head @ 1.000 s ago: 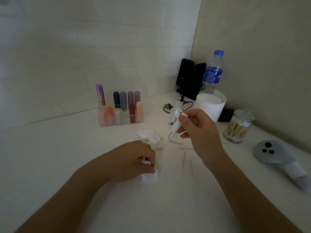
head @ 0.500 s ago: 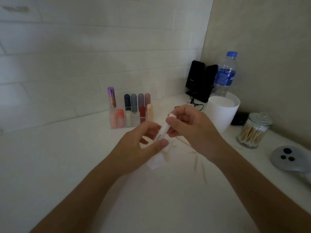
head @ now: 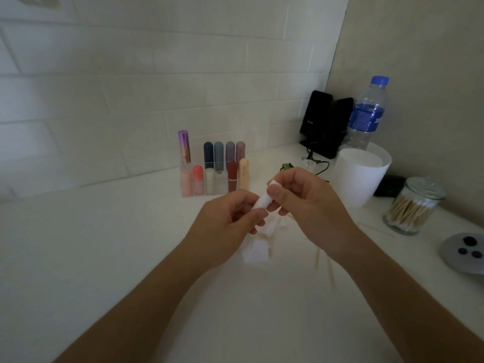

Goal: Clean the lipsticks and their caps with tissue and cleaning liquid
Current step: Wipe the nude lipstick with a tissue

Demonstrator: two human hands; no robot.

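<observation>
Now our left hand has left the tissue and joins our right hand; both pinch the cleaning-liquid bottle in front of the racked lipsticks, likely uncapping it.

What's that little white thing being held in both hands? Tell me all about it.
A small white tube, smooth like plastic, tilted with its upper end to the right. The right hand pinches its upper part, the left hand its lower end, hiding much of it. It is held above the counter, over a crumpled tissue.
</observation>
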